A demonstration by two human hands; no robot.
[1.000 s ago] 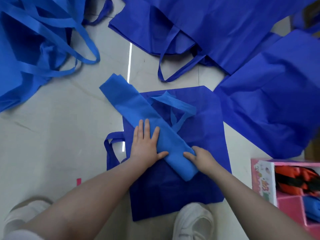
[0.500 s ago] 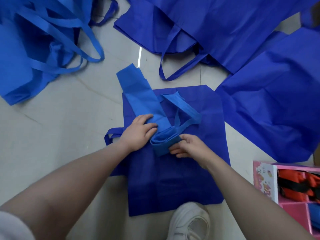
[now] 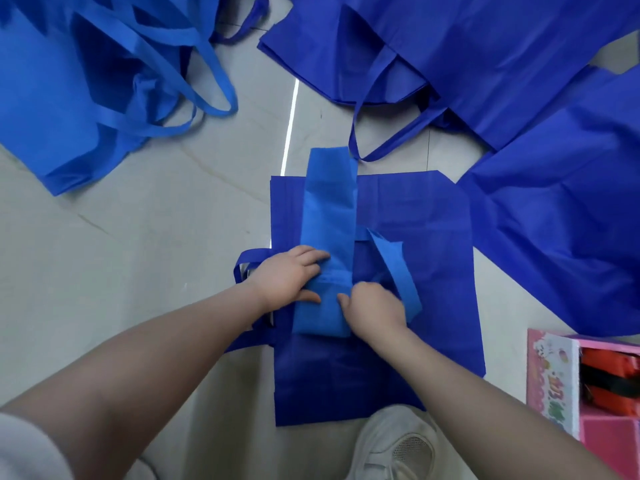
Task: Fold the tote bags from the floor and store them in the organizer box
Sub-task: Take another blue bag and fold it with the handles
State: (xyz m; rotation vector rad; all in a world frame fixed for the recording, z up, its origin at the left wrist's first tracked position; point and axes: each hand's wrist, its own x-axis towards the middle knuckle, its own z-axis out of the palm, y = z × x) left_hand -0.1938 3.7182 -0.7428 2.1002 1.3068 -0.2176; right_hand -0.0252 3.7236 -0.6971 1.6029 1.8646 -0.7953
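Note:
A light blue tote bag [image 3: 329, 220], folded into a long narrow strip, lies lengthwise on a flat dark blue tote bag [image 3: 415, 271] on the floor. Its near end is doubled over. My left hand [image 3: 289, 277] grips the strip's left edge at the fold, thumb below and fingers on top. My right hand [image 3: 374, 308] holds the fold's right side with curled fingers. A loose light blue handle [image 3: 398, 268] trails to the right of the strip. The pink organizer box [image 3: 554, 379] stands at the lower right.
Light blue bags [image 3: 69, 98] with loose handles are heaped at the far left. Dark blue bags [image 3: 485, 57] spread across the top and right. Orange folded items [image 3: 613, 375] sit in the box. My white shoe [image 3: 394, 445] is below the flat bag, on pale floor tiles.
The strip has turned from a diagonal to straight away from me. Its near end was lifted and doubled over, and both hands have closed onto that fold.

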